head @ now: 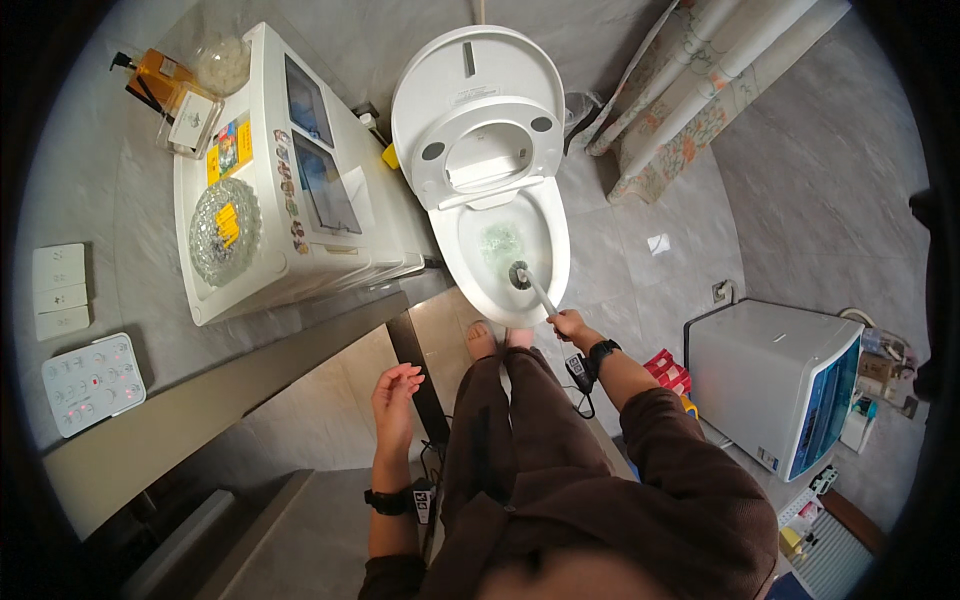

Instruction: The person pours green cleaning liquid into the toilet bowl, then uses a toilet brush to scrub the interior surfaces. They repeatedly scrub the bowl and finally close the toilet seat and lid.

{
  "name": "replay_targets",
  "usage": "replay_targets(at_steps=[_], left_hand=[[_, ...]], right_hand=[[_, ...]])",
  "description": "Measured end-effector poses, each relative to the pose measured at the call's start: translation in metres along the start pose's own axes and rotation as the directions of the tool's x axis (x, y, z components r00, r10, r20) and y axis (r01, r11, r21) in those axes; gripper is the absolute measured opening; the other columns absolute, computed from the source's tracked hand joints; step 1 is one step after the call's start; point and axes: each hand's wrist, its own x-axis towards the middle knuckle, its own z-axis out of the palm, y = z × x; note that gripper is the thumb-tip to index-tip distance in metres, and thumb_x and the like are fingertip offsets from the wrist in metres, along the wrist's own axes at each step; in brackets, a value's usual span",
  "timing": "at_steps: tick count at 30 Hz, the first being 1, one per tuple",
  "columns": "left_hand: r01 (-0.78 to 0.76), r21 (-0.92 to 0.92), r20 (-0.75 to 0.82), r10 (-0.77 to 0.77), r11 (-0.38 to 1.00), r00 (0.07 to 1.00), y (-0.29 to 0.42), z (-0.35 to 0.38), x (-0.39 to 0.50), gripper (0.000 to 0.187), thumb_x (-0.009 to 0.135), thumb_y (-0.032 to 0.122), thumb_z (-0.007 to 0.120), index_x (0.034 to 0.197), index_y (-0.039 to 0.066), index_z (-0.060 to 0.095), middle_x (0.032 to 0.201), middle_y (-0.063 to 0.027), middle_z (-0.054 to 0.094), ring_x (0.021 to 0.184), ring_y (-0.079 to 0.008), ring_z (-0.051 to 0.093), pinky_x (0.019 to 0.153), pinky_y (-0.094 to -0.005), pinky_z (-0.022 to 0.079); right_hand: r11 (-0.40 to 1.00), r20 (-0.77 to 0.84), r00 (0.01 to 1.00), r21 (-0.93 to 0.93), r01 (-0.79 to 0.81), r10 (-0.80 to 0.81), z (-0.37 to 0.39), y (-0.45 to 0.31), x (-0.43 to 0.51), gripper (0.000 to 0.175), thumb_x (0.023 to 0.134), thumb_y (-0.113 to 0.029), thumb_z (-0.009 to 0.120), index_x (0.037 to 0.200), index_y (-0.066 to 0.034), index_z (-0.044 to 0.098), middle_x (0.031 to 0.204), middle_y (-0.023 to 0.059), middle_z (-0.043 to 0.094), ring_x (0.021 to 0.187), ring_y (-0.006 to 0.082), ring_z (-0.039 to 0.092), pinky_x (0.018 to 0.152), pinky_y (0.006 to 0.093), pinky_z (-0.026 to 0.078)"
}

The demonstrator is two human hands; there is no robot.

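My right hand (568,324) is closed around the light handle of a toilet brush (541,293). The round, dark-bristled head of the brush is inside the front part of the white toilet bowl (556,259), by greenish, foamy water (501,241). Both the lid (420,56) and the seat (480,112) of the toilet are raised. Left of my legs, my left hand (397,384) hangs in the air with its fingers slightly bent and apart, holding nothing. Each wrist wears a black strap with a small device.
Left of the toilet stands a white drawer cabinet (285,187), with a glass dish (202,251) and an amber pump bottle (159,73) on top. A floral curtain (675,150) hangs at the upper right. A white appliance (757,367) with a blue front stands at the right.
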Motion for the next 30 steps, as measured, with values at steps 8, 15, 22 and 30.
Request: replay_targets(at_steps=[8, 15, 22, 30], left_hand=[[0.031, -0.006, -0.028, -0.031, 1.000, 0.999, -0.005, -0.007, 0.000, 0.017, 0.086, 0.007, 0.046, 0.100, 0.002, 0.054, 0.095, -0.0084, 0.059, 0.084, -0.0146, 0.056, 0.076, -0.0252, 0.043], [0.031, 0.016, -0.030, -0.031, 0.999, 0.999, -0.022, -0.014, -0.003, 0.016, 0.089, 0.010, 0.046, 0.100, 0.002, 0.054, 0.096, -0.0092, 0.060, 0.083, -0.0151, 0.057, 0.075, -0.0260, 0.044], [0.076, 0.024, -0.036, -0.075, 0.997, 0.997, -0.045, -0.024, -0.004, 0.014, 0.088, 0.007, 0.045, 0.097, 0.003, 0.054, 0.095, -0.0082, 0.059, 0.083, -0.0154, 0.056, 0.076, -0.0270, 0.044], [0.120, -0.046, -0.076, -0.124, 0.992, 0.989, -0.053, -0.035, -0.016, 0.013, 0.088, 0.009, 0.046, 0.098, 0.004, 0.054, 0.095, -0.0079, 0.058, 0.082, -0.0163, 0.055, 0.076, -0.0277, 0.044]], right_hand=[[0.997, -0.065, 0.997, -0.077, 0.032, -0.037, 0.010, 0.002, 0.011, 0.029, 0.070, -0.022, 0.062, 0.072, 0.0063, 0.058, 0.059, 0.0098, 0.055, 0.045, 0.0179, 0.053, 0.040, 0.0305, 0.041], [0.994, -0.033, 0.999, -0.109, 0.004, -0.008, 0.021, 0.013, 0.020, 0.027, 0.073, -0.023, 0.061, 0.067, 0.0032, 0.058, 0.057, 0.0085, 0.055, 0.043, 0.0157, 0.051, 0.038, 0.0281, 0.039], [0.815, -0.062, 0.982, -0.568, 0.111, -0.177, 0.037, 0.031, 0.047, 0.042, 0.071, -0.017, 0.051, 0.108, 0.0040, 0.049, 0.084, 0.0242, 0.061, 0.077, 0.0367, 0.060, 0.070, 0.0411, 0.048], [0.825, -0.135, 0.905, -0.480, 0.297, -0.404, 0.112, -0.012, 0.069, 0.034, 0.078, -0.025, 0.049, 0.097, 0.0032, 0.051, 0.087, 0.0283, 0.057, 0.083, 0.0436, 0.055, 0.076, 0.0469, 0.044]])
